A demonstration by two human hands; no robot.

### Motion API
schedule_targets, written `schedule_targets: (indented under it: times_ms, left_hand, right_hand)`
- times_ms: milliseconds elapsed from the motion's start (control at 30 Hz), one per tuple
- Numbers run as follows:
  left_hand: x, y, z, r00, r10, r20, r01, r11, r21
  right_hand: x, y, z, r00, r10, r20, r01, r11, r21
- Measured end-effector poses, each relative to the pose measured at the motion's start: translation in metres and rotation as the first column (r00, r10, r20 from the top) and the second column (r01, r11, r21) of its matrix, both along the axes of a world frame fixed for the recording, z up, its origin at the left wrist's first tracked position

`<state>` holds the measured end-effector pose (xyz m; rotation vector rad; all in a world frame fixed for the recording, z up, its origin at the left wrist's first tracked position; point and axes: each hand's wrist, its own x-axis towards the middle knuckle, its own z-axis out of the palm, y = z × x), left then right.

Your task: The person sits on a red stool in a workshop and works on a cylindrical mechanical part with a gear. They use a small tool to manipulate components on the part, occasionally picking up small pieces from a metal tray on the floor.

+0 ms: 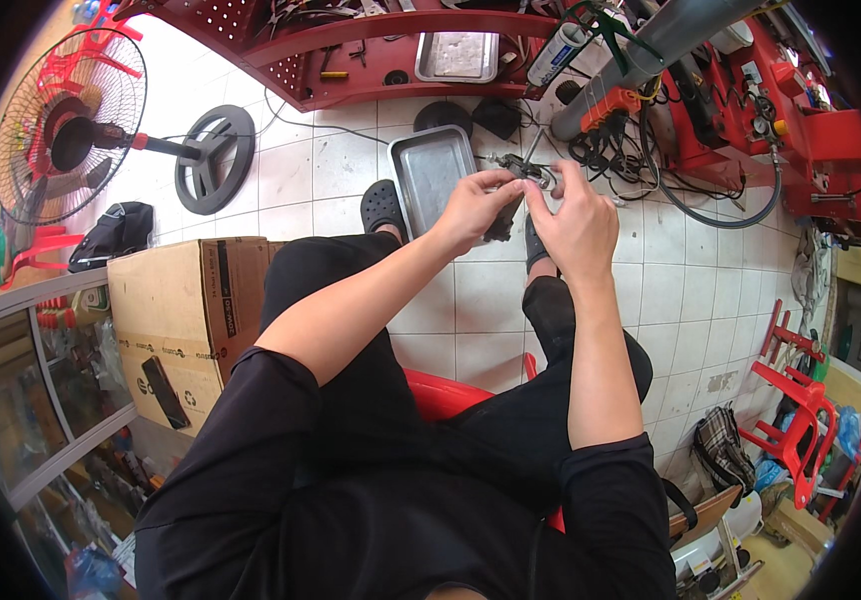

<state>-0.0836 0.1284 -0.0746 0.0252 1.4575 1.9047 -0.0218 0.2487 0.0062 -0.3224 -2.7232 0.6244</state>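
My left hand (pixel 478 208) reaches in with its thumb and fingertips pinched together; whatever is between them is too small to make out. Close against it, my right hand (pixel 581 230) has its thumb tip meeting the left fingertips and its other fingers curled. Just beyond the fingertips is a grey metal mechanical part (pixel 519 166) with a thin rod, partly covered by my hands. Below the left fingers a dark piece (pixel 499 230) shows, its kind unclear. A shallow grey metal tray (pixel 429 178) lies on the floor left of my hands.
A cardboard box (pixel 166 320) with a phone on top stands left, a floor fan (pixel 71 140) beyond it. Red shelving (pixel 351 60) and a red machine (pixel 751 140) with cables and a hose (pixel 741 222) line the far side. Red stools (pixel 796 420) stand right.
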Motion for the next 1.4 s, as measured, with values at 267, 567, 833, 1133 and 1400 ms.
schedule_targets:
  times_ms: [267,567,833,1133,1400]
  left_hand:
    - [-0.001,-0.001,0.002,0.999,-0.04,-0.014,0.039,0.997,-0.059]
    - [0.0,0.002,-0.002,1.0,-0.014,-0.026,0.012,0.999,-0.049]
    - [0.0,0.0,-0.004,1.0,-0.024,-0.016,0.022,0.996,-0.084]
    - [0.001,0.0,-0.007,1.0,-0.015,-0.018,0.014,0.998,-0.054]
    - [0.001,0.0,0.001,0.999,-0.038,-0.033,0.036,0.996,-0.078]
  right_hand:
    - [-0.002,0.005,-0.008,0.972,-0.01,0.235,-0.004,0.998,0.061]
    - [0.001,0.008,-0.02,0.998,0.061,0.029,-0.061,0.998,-0.011]
    - [0.0,0.005,-0.011,0.996,0.052,0.07,-0.053,0.998,0.013]
    - [0.0,0.004,-0.009,0.97,-0.006,0.244,-0.009,0.998,0.061]
    - [0.001,0.008,-0.018,0.965,0.001,0.263,-0.046,0.985,0.165]
